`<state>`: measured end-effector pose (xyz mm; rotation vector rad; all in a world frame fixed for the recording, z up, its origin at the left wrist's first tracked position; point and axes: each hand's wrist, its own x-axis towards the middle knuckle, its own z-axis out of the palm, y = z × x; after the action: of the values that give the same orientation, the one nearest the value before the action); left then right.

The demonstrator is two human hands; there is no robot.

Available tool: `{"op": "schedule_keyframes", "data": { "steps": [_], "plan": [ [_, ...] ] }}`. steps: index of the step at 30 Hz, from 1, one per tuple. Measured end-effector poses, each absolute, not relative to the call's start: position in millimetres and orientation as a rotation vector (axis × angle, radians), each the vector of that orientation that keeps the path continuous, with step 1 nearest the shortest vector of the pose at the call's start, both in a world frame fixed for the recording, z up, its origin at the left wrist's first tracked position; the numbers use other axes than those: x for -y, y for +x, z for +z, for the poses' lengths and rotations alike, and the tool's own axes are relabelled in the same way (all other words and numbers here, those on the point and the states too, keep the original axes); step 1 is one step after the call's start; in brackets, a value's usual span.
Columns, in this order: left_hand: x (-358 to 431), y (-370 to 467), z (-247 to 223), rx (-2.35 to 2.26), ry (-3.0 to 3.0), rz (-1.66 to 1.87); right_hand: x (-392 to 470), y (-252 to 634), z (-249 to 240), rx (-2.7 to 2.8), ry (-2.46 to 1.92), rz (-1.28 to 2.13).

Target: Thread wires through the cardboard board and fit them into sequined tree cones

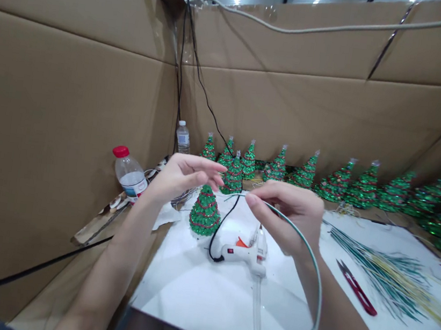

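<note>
A thin pale green wire (pixel 315 264) is pinched near one end between the thumb and fingers of my right hand (pixel 289 214). From there its long tail curves down past my right wrist. Facing the wire's short end, my left hand (pixel 188 177) has its fingers stretched out and apart from the thumb, with nothing visibly held. Below my left fingers stands a small green Christmas tree (pixel 205 211) with red garlands. A white glue gun (pixel 247 252) with an orange trigger lies under my hands, a clear glue stick (pixel 257 313) coming out of its back.
Several glittery Christmas trees (pixel 334 181) line the back. At right, red thread snips (pixel 356 288) lie beside a bundle of green and yellow wires (pixel 388 274). A red-capped bottle (pixel 130 175) and a clear water bottle (pixel 183 137) stand left. Cardboard walls (pixel 293 104) surround the white sheet (pixel 188 285).
</note>
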<state>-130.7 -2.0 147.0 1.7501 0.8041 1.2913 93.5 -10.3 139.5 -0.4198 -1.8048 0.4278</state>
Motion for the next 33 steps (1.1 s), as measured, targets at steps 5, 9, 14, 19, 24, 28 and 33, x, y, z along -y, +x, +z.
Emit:
{"op": "schedule_keyframes", "data": {
  "steps": [5, 9, 14, 19, 24, 28, 33],
  "plan": [
    [-24.5, -151.8, 138.7, -1.499, 1.988, 1.286, -18.2, 80.1, 123.1, 1.967, -0.488, 0.233],
    [-35.9, -156.6, 128.5, -1.556, 2.09, 1.157, -39.8, 66.9, 103.9, 2.074, -0.495, 0.201],
    [-38.3, -152.0, 124.2, -1.485, 2.19, 1.032, -58.7, 54.1, 81.8, 2.158, -0.532, 0.215],
    [-41.0, -150.4, 122.9, -1.502, 2.223, 0.986, -67.0, 46.1, 67.2, 2.129, -0.597, 0.177],
    [-41.1, -150.6, 123.2, -1.497, 2.237, 0.971, -68.7, 40.2, 56.7, 2.099, -0.617, 0.104],
    [-40.1, -150.3, 123.7, -1.516, 2.255, 0.952, -70.0, 39.1, 49.6, 2.122, -0.613, 0.016],
    [-39.7, -150.0, 124.0, -1.513, 2.25, 0.955, -71.3, 40.3, 46.0, 2.184, -0.586, -0.135]
  ]
}}
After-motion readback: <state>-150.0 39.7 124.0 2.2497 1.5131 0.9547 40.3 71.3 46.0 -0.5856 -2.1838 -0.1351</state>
